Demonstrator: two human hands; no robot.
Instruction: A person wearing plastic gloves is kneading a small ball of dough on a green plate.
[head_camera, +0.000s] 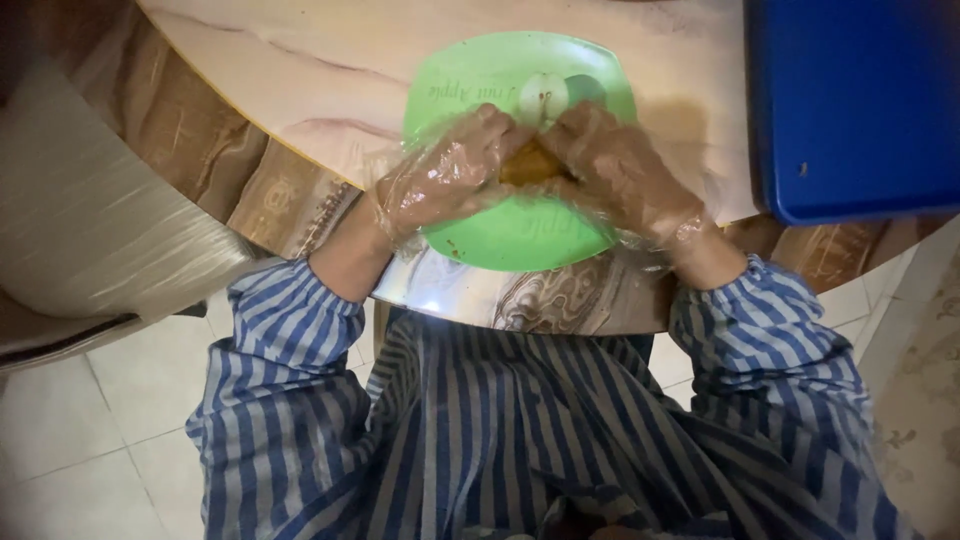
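From the head view, we are pinching a small yellowish-brown lump of food (527, 163) between our left hand (445, 180) and right hand (620, 172), both in clear plastic gloves, fingers curled around it above a green plastic plate (520, 235) on the marble-patterned bench (300, 70), near a blue plastic tray (860, 100).

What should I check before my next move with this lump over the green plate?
1. Gloves on both hands: ok, left hand and right hand wear clear plastic.
2. Both hands on the lump: ok.
3. Lump over the plate: ok.
4. Plate fully on the table: ok, though near the edge.
5. Blue tray clear of the hands: ok.
6. Lump's firmness: cannot tell.
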